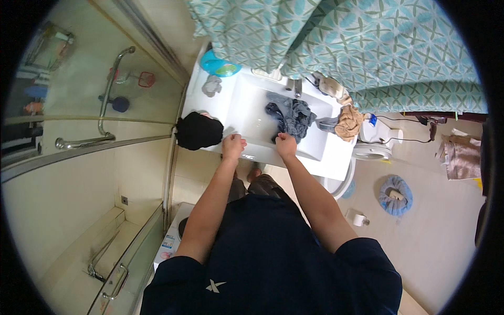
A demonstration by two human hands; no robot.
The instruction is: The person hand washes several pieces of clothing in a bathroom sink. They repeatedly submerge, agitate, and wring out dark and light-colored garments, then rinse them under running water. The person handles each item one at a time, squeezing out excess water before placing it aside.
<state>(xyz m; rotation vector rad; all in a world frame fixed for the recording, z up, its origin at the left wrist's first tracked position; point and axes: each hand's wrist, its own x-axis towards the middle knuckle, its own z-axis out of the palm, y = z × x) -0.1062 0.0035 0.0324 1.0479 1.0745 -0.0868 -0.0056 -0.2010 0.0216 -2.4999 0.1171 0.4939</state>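
My left hand (234, 146) is over the front rim of the white washbasin (244, 114), its fingers loosely curled and a little apart, with nothing visible in them. Just left of it, a bunched black cloth item (199, 130) lies on the counter. My right hand (286, 145) is at the front wall of the basin, fingers bent, beside the near edge of a wet dark grey garment (297, 118). Whether those fingers grip the fabric cannot be made out. The garment lies crumpled in the basin's right half, below the chrome faucet (298, 88).
A blue plastic container (218, 65) and a small grey cloth (212, 86) occupy the counter's back left. On its right lie a tan cloth (349, 123) and a grey item (327, 124). A patterned curtain (386, 51) hangs behind; a glass shower panel (82, 90) stands left.
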